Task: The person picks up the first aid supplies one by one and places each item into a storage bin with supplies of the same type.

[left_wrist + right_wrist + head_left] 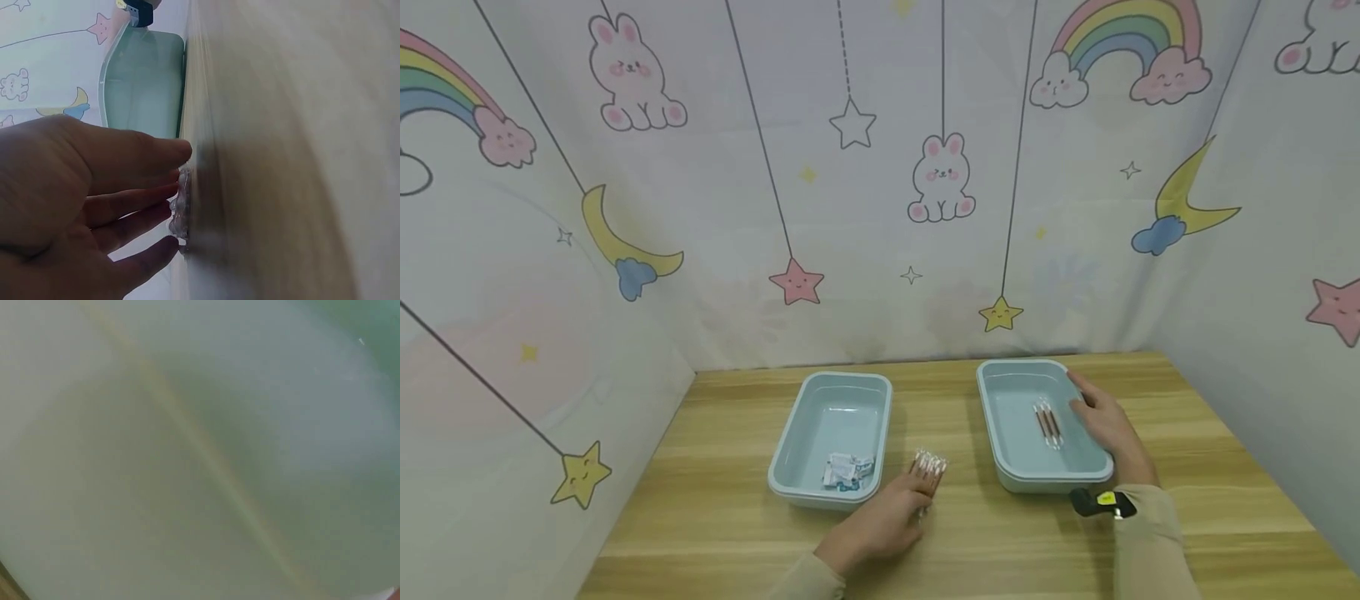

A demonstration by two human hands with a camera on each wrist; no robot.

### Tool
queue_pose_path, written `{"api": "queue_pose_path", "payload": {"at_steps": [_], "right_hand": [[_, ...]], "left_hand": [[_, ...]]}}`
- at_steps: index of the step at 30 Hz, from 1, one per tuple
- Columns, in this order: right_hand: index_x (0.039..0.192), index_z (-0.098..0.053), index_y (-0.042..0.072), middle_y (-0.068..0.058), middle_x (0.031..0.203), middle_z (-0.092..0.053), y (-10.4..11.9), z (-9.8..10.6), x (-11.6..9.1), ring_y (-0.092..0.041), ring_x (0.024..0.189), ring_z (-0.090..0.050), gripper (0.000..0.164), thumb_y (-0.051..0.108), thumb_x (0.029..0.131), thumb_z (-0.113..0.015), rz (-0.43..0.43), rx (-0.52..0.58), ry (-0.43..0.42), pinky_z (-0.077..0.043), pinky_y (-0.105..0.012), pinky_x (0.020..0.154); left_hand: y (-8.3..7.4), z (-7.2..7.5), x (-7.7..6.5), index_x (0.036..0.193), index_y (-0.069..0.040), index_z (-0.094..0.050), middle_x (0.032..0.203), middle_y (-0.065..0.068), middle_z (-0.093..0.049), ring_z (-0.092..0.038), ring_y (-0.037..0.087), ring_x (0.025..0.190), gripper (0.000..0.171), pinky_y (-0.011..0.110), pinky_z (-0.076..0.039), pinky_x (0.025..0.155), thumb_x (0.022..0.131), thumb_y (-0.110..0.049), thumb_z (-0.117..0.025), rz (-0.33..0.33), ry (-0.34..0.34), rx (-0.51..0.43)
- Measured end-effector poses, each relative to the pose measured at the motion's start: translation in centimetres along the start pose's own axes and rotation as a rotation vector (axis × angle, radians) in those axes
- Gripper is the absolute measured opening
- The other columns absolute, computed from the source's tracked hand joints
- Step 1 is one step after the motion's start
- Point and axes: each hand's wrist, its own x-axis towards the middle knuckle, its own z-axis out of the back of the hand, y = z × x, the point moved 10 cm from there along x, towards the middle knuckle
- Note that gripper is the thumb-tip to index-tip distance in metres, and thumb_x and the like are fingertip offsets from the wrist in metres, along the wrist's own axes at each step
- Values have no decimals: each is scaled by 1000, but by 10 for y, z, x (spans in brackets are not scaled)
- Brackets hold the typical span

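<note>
My left hand (883, 521) is over a bunch of brown sticks in clear wrappers (931, 467) on the table between two basins. In the left wrist view, its nearly straight fingers (134, 222) touch the wrapped sticks (180, 209), with the thumb held above the tabletop. My right hand (1108, 425) grips the right side rim of the right-hand light blue basin (1007, 425). Several more brown wrapped sticks (1048, 423) lie in that basin. The right wrist view is filled by a blurred, pale green surface.
A second light blue basin (831, 392) stands left of my left hand, with small white and blue packets (847, 471) at its near end. Both stand on a wood-grain table (715, 500). A cloth wall (865, 217) printed with rabbits and stars closes off the back.
</note>
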Motion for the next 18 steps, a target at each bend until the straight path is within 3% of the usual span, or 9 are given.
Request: {"api": "queue_pose_path", "payload": {"at_steps": [6, 10, 18], "right_hand": [[156, -19, 12, -23, 160, -16, 2, 1, -1, -48, 145, -16, 56, 16, 103, -38, 24, -7, -1, -19, -64, 115], [156, -19, 12, -23, 160, -16, 3, 0, -2, -49, 145, -16, 56, 17, 103, -38, 23, -1, 0, -19, -64, 114], [156, -19, 12, -22, 160, -16, 3, 0, -1, -48, 145, -16, 56, 16, 103, -37, 13, -2, -1, -19, -64, 115]], "left_hand": [[7, -4, 0, 105, -8, -74, 121, 0, -63, -54, 16, 117, 30, 29, -45, 105, 75, -4, -73, 46, 24, -11], [11, -3, 0, 102, -11, -75, 117, -2, -60, -53, 13, 116, 28, 29, -43, 107, 75, -2, -72, 71, 3, -22], [20, -4, -2, 109, -13, -72, 117, 1, -55, -53, 14, 110, 30, 30, -49, 98, 80, -12, -75, 154, 7, -41]]}}
